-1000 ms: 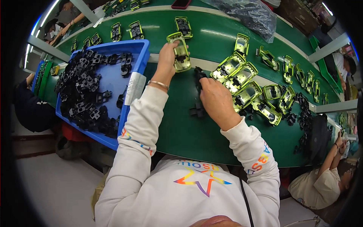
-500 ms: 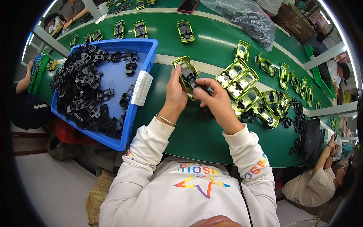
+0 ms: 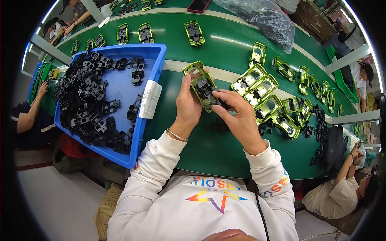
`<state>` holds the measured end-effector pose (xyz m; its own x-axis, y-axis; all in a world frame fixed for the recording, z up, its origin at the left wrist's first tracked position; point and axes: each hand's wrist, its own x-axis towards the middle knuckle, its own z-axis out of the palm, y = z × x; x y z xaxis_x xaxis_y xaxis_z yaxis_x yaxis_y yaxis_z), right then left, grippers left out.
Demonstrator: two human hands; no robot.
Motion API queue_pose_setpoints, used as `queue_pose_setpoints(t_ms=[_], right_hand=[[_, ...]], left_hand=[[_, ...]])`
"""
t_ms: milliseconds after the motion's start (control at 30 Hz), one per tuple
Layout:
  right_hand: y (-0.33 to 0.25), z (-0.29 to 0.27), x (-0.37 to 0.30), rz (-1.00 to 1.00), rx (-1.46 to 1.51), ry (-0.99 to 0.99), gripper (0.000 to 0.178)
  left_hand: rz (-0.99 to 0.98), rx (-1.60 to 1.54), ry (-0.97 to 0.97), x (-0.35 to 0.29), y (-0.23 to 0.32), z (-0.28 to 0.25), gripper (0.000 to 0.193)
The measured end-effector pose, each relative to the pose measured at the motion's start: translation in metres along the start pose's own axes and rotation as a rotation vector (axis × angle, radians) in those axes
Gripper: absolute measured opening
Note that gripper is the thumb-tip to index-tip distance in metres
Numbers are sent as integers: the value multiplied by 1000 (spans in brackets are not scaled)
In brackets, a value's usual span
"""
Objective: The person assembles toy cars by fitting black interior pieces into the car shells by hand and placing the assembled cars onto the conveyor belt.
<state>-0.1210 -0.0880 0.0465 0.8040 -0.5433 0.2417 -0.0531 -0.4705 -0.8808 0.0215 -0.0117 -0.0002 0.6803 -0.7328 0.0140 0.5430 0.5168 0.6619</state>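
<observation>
My left hand (image 3: 188, 100) is wrapped round a lime-green toy car body shell (image 3: 194, 66), its hollow underside facing up. Inside the shell lies a black plastic interior part (image 3: 204, 86). From the right, my right hand (image 3: 237, 112) pinches at the lower end of this black part with thumb and forefinger; the exact grip point is partly hidden by the fingers. Right beside my right hand, several more lime-green car shells (image 3: 268, 105) lie in a pile on the green table. To the left of my hands stands a blue bin (image 3: 125, 88) with many loose black interior parts (image 3: 90, 88).
Shells with black parts fitted (image 3: 194, 33) stand in a spaced row on the green conveyor belt (image 3: 169, 26). A clear plastic bag (image 3: 261, 20) of black parts and a phone (image 3: 199, 5) lie at the back. Small black parts (image 3: 319, 128) are heaped at right. Other people sit around.
My right thumb and forefinger have come down onto the black part in the shell. The shell has shifted slightly, and the view has moved a little.
</observation>
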Motion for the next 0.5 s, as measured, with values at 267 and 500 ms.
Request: queue_pose_setpoints(t_ms=[267,500], right_hand=[[-2,16,10,-177,-166,163,45],[-7,23,13,-225,-339,184,43]], left_hand=[[72,57,-14,-3,-6,1,52],[56,74,-44,-8,-2,7,47]])
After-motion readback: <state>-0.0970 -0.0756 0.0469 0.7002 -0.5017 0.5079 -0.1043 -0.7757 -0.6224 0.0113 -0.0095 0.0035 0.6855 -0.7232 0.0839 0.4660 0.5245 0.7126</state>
